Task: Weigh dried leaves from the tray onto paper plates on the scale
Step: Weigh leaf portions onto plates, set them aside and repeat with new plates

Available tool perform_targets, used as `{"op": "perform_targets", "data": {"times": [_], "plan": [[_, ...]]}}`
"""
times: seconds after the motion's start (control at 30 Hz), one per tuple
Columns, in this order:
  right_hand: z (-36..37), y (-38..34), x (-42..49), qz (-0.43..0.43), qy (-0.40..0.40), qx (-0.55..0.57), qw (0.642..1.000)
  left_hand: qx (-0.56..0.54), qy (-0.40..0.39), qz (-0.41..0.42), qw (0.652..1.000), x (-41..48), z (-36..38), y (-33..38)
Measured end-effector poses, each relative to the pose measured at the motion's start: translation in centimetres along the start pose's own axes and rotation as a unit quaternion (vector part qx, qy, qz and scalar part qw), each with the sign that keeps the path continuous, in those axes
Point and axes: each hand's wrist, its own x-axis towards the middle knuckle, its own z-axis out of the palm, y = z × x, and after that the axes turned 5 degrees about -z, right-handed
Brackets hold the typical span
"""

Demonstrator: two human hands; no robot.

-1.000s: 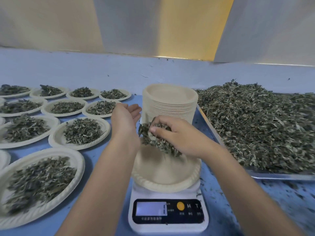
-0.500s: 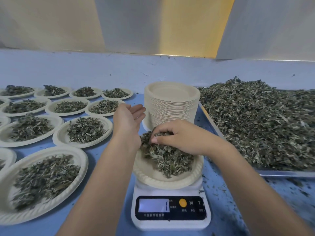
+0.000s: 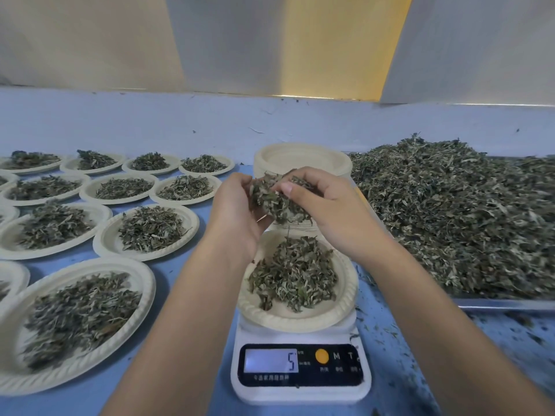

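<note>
A white digital scale (image 3: 300, 373) stands in front of me with a 5 on its display. On it rests a paper plate (image 3: 342, 307) holding a heap of dried leaves (image 3: 294, 274). Above the plate, my left hand (image 3: 237, 217) and my right hand (image 3: 324, 205) together hold a clump of dried leaves (image 3: 273, 199). The left palm cups the clump from the left and the right fingers pinch it from the right. To the right, a metal tray (image 3: 504, 304) carries a big pile of loose leaves (image 3: 456, 211).
A stack of empty paper plates (image 3: 303, 159) stands behind my hands. Several filled plates (image 3: 150, 229) cover the blue table on the left. Leaf crumbs (image 3: 390, 334) are scattered to the right of the scale. A pale wall runs along the back.
Both hands rose from the plate and met above it around a clump of leaves. A heap now lies on the plate, and the display reads 5.
</note>
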Motion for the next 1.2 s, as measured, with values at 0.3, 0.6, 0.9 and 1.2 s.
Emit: {"op": "perform_targets", "data": {"times": [0.3, 0.6, 0.9, 1.2], "plan": [[0.7, 0.2, -0.1, -0.026, 0.015, -0.014, 0.999, -0.033, -0.085, -0.018, 0.996, -0.7, 0.7, 0.0], [1.6, 0.4, -0.1, -0.104, -0.013, -0.156, 0.982, -0.071, -0.037, -0.046, 0.996, -0.5, 1.1, -0.6], [2.5, 0.7, -0.5, -0.077, -0.017, -0.173, 0.982, -0.099, -0.013, -0.061, 0.993, -0.1, 0.7, -0.4], [2.4, 0.8, -0.5, -0.069, -0.018, -0.185, 0.98, -0.116, -0.035, -0.062, 0.991, -0.5, 0.9, -0.3]]}}
